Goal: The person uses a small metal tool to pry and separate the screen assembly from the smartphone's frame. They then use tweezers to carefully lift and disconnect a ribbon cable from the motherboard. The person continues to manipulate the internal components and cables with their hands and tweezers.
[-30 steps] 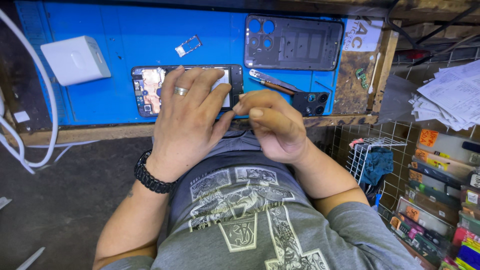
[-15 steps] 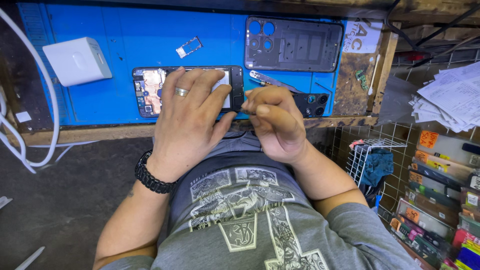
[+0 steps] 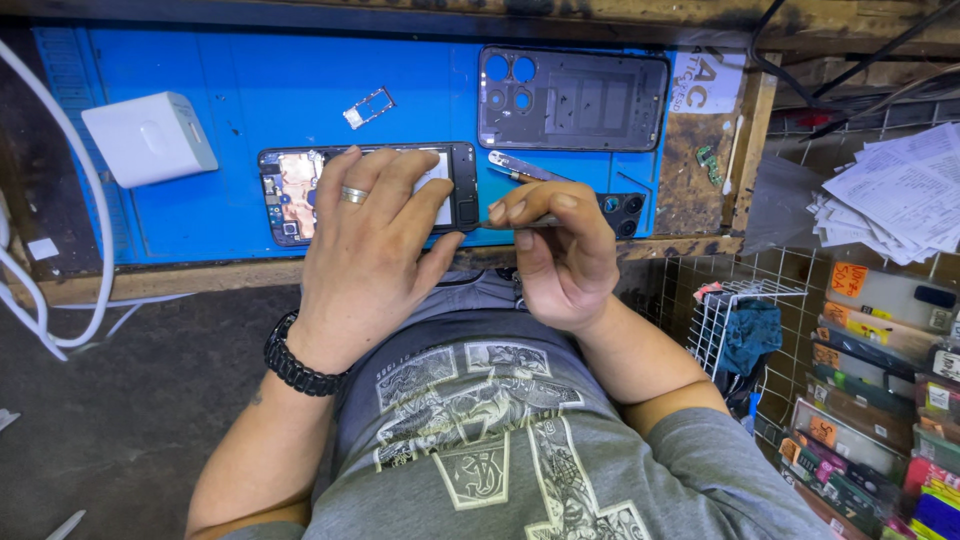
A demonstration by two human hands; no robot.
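Grey printed T-shirt, silver ring and black beaded bracelet (image 3: 295,362) on the left hand (image 3: 365,255).

We see a bright blue mat (image 3: 230,90) under a black opened phone (image 3: 300,190) with coppery insides. Our left hand (image 3: 370,260) wears a silver ring (image 3: 353,194) and a black beaded bracelet (image 3: 295,365). The back cover (image 3: 572,100) is dark grey, the charger (image 3: 150,138) white, our shirt (image 3: 500,440) grey with a cream print.

Plenty of open blue mat (image 3: 230,80) between the white charger block (image 3: 150,138) and SIM tray (image 3: 369,106). Right side's cramped: back cover (image 3: 572,98), tweezers (image 3: 522,166) and camera bezel (image 3: 622,211) crowd it.
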